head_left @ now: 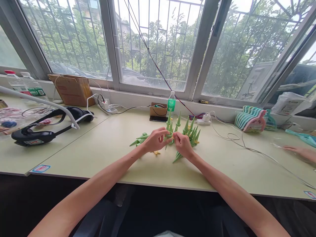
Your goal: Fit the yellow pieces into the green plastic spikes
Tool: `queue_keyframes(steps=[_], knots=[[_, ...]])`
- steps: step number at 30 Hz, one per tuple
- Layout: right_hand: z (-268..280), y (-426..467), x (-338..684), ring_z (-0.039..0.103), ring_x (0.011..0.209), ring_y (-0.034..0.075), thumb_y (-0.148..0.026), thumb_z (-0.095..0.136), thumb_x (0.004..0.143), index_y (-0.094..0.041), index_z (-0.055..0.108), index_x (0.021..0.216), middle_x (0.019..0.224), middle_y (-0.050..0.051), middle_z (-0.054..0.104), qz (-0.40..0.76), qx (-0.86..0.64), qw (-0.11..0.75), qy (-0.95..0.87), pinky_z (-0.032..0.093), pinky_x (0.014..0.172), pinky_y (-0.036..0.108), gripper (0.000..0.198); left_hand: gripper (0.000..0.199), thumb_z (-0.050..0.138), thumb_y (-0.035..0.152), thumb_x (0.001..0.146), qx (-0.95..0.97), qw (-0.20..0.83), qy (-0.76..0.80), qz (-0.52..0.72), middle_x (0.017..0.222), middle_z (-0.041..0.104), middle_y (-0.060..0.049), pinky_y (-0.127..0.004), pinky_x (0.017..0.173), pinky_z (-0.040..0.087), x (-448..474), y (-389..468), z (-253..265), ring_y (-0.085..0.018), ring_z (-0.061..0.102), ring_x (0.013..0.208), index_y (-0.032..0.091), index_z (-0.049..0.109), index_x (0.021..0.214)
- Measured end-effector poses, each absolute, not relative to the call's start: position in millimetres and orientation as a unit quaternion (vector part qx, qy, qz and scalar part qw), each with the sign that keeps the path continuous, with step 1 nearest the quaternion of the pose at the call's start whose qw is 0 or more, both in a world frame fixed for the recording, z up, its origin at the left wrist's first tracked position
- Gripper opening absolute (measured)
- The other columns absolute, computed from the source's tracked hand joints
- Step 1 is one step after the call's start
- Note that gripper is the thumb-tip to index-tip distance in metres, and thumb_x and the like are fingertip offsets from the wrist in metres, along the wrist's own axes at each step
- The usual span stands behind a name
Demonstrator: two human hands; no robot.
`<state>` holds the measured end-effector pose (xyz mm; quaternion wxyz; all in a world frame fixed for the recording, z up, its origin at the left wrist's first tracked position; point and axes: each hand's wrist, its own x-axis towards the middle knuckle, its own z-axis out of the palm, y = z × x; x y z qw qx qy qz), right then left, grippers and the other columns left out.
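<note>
My left hand (pixel 156 139) is closed round the cup end of a green plastic plant-watering spike (pixel 169 135), its point hanging down. Right beside it, my right hand (pixel 183 144) pinches at the spike's side, where a bit of a small yellow valve shows by the fingertips. Several more green spikes (pixel 194 134) with yellow valves are grouped behind and right of my right hand, many points up. Left of my left hand lie loose green spikes (pixel 140 139). Loose yellow valves (pixel 156 153) rest on the table below my left hand.
A green-labelled bottle (pixel 171 102), a small cardboard box (pixel 158 109) and a dark phone (pixel 158 118) stand or lie at the back. A black headset (pixel 37 135) is at left. At right are hangers (pixel 251 120), cables (pixel 243 146) and another person's hand (pixel 300 153).
</note>
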<state>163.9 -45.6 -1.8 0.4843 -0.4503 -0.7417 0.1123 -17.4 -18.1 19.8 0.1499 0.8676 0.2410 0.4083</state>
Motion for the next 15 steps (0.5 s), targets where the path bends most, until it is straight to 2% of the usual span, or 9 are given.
queue_keyframes(steps=[3, 8, 11, 15], knots=[[-1.5, -45.8, 163.9, 0.028, 0.051, 0.011, -0.040, 0.034, 0.098, -0.022, 0.032, 0.066, 0.054, -0.005, 0.033, 0.108, -0.449, 0.485, -0.742, 0.026, 0.052, 0.025, 0.038, 0.025, 0.056, 0.042, 0.089, 0.848, 0.184, 0.264, 0.421, 0.080, 0.055, 0.000, -0.017, 0.049, 0.042, -15.8, -21.2, 22.7, -0.005, 0.049, 0.054, 0.017, 0.058, 0.094], [0.1, -47.6, 163.9, 0.027, 0.051, 0.010, -0.041, 0.034, 0.099, -0.021, 0.033, 0.066, 0.055, -0.005, 0.033, 0.095, -0.445, 0.495, -0.740, 0.026, 0.051, 0.024, 0.038, 0.031, 0.043, 0.049, 0.095, 0.797, 0.265, 0.297, 0.455, 0.070, 0.054, 0.004, -0.015, 0.042, 0.037, -14.2, -21.1, 24.4, -0.003, 0.043, 0.042, 0.018, 0.051, 0.096], [1.2, -49.0, 164.0, 0.030, 0.050, 0.010, -0.042, 0.034, 0.099, -0.021, 0.036, 0.068, 0.054, -0.005, 0.036, 0.095, -0.445, 0.510, -0.730, 0.028, 0.051, 0.024, 0.037, 0.040, 0.037, 0.051, 0.096, 0.778, 0.294, 0.302, 0.467, 0.059, 0.053, 0.004, -0.016, 0.041, 0.036, -14.0, -19.7, 25.2, -0.004, 0.043, 0.038, 0.016, 0.050, 0.081], [3.3, -51.4, 163.7, 0.035, 0.049, 0.010, -0.041, 0.033, 0.100, -0.021, 0.041, 0.072, 0.055, -0.005, 0.041, 0.098, -0.448, 0.530, -0.714, 0.032, 0.053, 0.023, 0.036, 0.063, 0.030, 0.055, 0.097, 0.781, 0.319, 0.318, 0.432, 0.040, 0.045, 0.002, -0.017, 0.041, 0.035, -13.8, -17.8, 23.8, -0.006, 0.042, 0.035, 0.015, 0.048, 0.051]])
